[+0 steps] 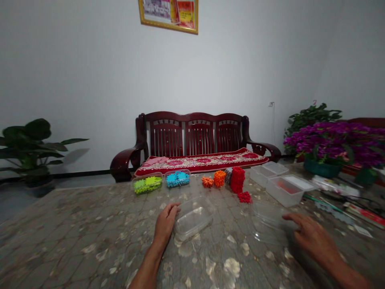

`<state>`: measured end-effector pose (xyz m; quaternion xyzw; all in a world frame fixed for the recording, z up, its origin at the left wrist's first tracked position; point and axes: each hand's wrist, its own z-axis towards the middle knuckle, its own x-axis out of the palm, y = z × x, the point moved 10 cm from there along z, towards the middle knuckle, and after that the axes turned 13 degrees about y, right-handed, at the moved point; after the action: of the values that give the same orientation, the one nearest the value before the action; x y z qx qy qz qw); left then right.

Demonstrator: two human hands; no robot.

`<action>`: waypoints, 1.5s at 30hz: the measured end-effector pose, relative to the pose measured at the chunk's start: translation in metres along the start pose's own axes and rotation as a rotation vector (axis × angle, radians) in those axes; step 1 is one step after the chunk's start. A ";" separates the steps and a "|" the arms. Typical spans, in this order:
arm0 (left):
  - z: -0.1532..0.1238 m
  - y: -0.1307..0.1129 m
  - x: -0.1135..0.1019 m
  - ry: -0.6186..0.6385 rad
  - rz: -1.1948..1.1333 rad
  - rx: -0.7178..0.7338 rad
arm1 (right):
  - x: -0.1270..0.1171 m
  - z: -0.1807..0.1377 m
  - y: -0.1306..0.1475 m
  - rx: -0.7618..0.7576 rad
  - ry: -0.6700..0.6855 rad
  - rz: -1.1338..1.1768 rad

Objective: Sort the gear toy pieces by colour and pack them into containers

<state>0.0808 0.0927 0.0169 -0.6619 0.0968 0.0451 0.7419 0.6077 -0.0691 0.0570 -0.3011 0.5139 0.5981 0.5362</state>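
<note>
A clear plastic box (194, 218) stands in front of me on the table. My left hand (166, 220) is at its left side, fingers closed at the rim. To the right lies a second clear plastic piece (266, 224), perhaps a lid. My right hand (311, 233) is by its right edge, index finger stretched out and the others loosely bent; whether the fingertip touches it I cannot tell. Farther back are a box of green pieces (147, 184) and a box of blue pieces (177, 179). Orange pieces (219, 178) and a red block of pieces (237, 180) stand right of them.
Two translucent tubs (287, 192) (264, 170) stand at the right, one holding something reddish. Beyond them are purple flowers (337, 140) in a green pot. Pencils and packets lie along the right side. A patterned cloth (90, 233) covers the table; behind it is a wooden bench (198, 138).
</note>
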 end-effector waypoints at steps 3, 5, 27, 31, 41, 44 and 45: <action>-0.001 -0.003 -0.003 -0.037 -0.028 0.005 | 0.008 0.019 0.035 -0.031 0.009 0.273; -0.003 -0.005 -0.005 -0.062 -0.032 0.001 | 0.030 0.038 0.072 -0.080 0.080 0.449; 0.005 0.015 -0.020 -0.136 0.015 -0.046 | 0.144 0.162 0.192 0.406 0.236 0.162; 0.004 0.014 -0.020 -0.128 0.037 -0.053 | 0.148 0.169 0.195 0.427 0.252 0.172; 0.003 0.016 -0.018 -0.121 0.054 -0.057 | 0.152 0.175 0.193 0.473 0.259 0.150; 0.003 0.015 -0.017 -0.114 0.066 -0.068 | 0.151 0.176 0.194 0.475 0.254 0.141; 0.003 0.014 -0.018 -0.114 0.068 -0.071 | 0.151 0.177 0.194 0.473 0.253 0.137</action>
<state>0.0612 0.0982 0.0071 -0.6806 0.0753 0.1111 0.7203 0.4202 0.1671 0.0275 -0.2046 0.7212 0.4541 0.4815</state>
